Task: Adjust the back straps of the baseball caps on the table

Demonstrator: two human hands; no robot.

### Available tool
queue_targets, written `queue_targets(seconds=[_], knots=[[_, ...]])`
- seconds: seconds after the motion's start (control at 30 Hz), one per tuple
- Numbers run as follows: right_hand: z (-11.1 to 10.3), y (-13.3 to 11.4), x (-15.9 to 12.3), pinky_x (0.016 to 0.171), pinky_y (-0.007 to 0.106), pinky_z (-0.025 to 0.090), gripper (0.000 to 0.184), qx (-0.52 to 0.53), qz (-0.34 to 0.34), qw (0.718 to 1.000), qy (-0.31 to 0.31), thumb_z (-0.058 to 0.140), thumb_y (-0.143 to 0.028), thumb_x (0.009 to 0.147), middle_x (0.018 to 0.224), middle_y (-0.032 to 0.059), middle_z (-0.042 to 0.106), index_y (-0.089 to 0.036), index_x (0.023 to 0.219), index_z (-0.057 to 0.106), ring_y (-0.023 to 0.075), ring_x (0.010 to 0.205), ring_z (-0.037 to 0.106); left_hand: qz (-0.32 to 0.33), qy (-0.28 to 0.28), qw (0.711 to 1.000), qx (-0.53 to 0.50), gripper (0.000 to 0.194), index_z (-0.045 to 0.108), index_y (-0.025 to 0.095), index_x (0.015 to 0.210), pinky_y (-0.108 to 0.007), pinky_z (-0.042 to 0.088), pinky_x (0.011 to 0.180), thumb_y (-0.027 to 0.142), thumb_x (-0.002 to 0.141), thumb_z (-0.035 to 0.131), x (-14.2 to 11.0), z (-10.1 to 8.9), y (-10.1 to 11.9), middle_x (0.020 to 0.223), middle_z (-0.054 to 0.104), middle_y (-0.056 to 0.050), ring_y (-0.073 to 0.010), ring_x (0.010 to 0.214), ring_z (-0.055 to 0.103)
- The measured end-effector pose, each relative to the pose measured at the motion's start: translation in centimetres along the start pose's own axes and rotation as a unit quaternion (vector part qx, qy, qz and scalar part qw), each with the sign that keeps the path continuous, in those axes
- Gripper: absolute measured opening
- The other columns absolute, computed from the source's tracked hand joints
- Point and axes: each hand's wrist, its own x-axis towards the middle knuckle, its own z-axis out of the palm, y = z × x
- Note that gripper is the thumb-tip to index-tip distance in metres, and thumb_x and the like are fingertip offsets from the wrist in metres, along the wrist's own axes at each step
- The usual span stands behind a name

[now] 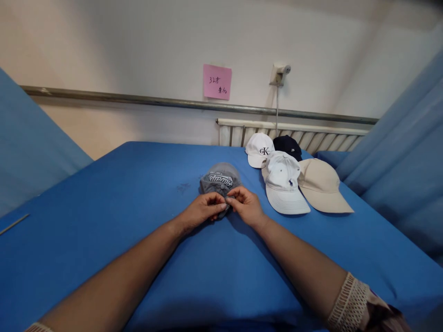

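A grey cap (pixel 221 177) with white "Always" lettering lies on the blue-covered table, its near part bunched up under my fingers. My left hand (pixel 204 210) pinches the cap's near edge from the left. From the right, my right hand (pixel 245 205) pinches the same edge, its fingertips almost meeting those of the left. Exactly which part of the cap sits between the fingertips is hidden. A white cap with a small dark logo (pixel 285 184) lies to the right of my right hand.
Beyond it rest a beige cap (pixel 320 182), a white "GK" cap (pixel 259 147) and a dark navy cap (pixel 288 145). A radiator (pixel 235 133) and metal rail (pixel 155 99) run along the wall. Blue curtains (pixel 408 152) hang at both sides. A thin stick (pixel 14 224) lies far left.
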Motion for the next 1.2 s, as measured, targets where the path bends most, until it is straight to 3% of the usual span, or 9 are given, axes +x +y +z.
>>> queue_targets(seconds=[0.4,0.67,0.83,1.0,1.2], knots=[[0.6,-0.2,0.2,0.044,0.020,0.036,0.021,0.066,0.016,0.996,0.061,0.071,-0.036,0.068,0.056,-0.0056,0.055,-0.019,0.073,0.059,0.0077,0.046,0.044,0.005,-0.018,0.999,0.043,0.030,0.058,0.016,0.074,-0.024,0.033,0.050,0.045,0.080,0.066,0.2,-0.3,-0.1,0.057,0.052,0.003,-0.0087,0.050,0.044],[0.3,-0.3,-0.3,0.046,0.021,0.040,0.022,0.021,0.005,0.999,0.035,0.069,-0.039,0.073,0.059,-0.0046,0.058,-0.019,0.076,0.060,0.0087,0.048,0.048,-0.001,0.008,0.996,0.090,0.028,0.054,0.017,0.077,-0.021,0.038,0.045,0.042,0.080,0.065,-0.2,0.2,0.1,0.056,0.055,0.003,-0.0098,0.047,0.053],[0.3,-0.6,-0.4,0.047,0.022,0.043,0.021,0.028,-0.001,1.000,0.014,0.070,-0.039,0.074,0.060,-0.0046,0.060,-0.020,0.078,0.061,0.0094,0.048,0.051,-0.021,0.016,0.999,0.045,0.029,0.054,0.018,0.094,-0.019,0.036,0.038,0.042,0.080,0.065,-0.4,1.0,-0.2,0.058,0.059,0.004,-0.0107,0.043,0.055],[0.3,-0.6,-0.5,0.048,0.022,0.042,0.020,-0.003,-0.002,1.000,0.021,0.066,-0.038,0.076,0.062,-0.0036,0.061,-0.020,0.078,0.060,0.0098,0.050,0.052,-0.014,0.010,0.998,0.064,0.024,0.054,0.017,0.078,-0.019,0.036,0.040,0.038,0.078,0.065,-0.3,1.3,-0.3,0.052,0.053,0.006,-0.0078,0.040,0.049],[0.3,-0.2,-0.2,0.050,0.022,0.041,0.017,-0.007,-0.018,0.999,0.044,0.065,-0.034,0.076,0.065,-0.0027,0.061,-0.019,0.078,0.060,0.0101,0.053,0.052,-0.008,0.036,0.996,0.079,0.024,0.054,0.017,0.076,-0.018,0.030,0.039,0.036,0.077,0.067,-0.3,1.2,0.2,0.051,0.047,0.007,-0.0061,0.039,0.042]])
